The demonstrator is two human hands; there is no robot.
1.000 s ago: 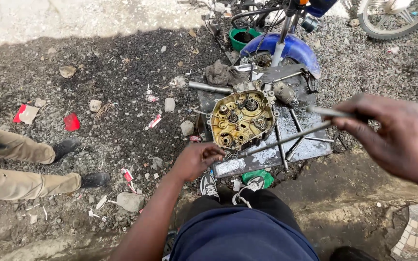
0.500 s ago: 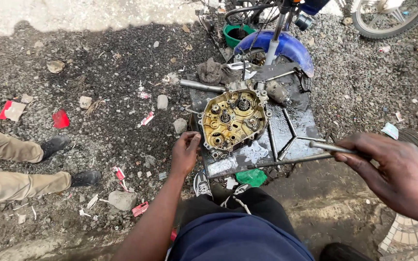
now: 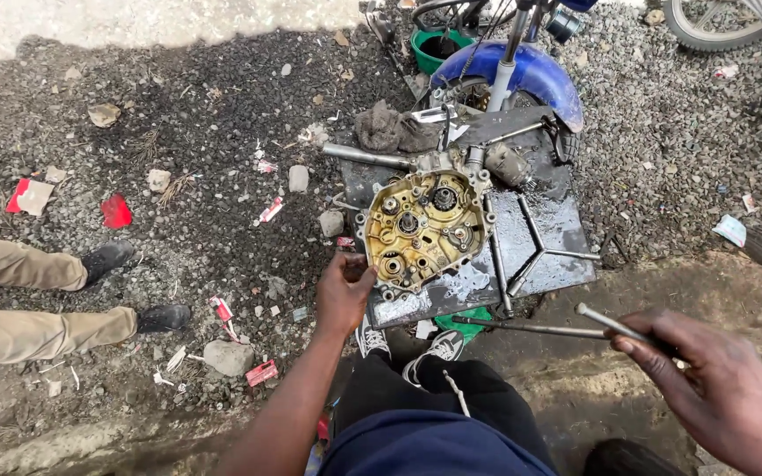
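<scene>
An opened engine case (image 3: 425, 229), gold-coloured inside with several gears, lies on a dark oily metal sheet (image 3: 566, 247) on the gravel. My left hand (image 3: 343, 289) rests at the case's lower left edge, fingers touching its rim. My right hand (image 3: 716, 388), low at the right, grips a thin metal rod tool (image 3: 606, 324) whose long shaft (image 3: 531, 328) points left toward the sheet. A three-armed wrench (image 3: 535, 251) lies on the sheet right of the case.
A blue motorcycle mudguard and front wheel (image 3: 522, 75) stand behind the sheet, beside a green tub (image 3: 438, 44). Greasy rags (image 3: 390, 128) and a steel shaft (image 3: 368, 157) lie at the back. Another person's legs and black shoes (image 3: 108, 260) are at left. Litter dots the gravel.
My right hand with the rod tool has dropped lower and to the right. My left hand stays at the case's lower left edge, and the view has shifted slightly.
</scene>
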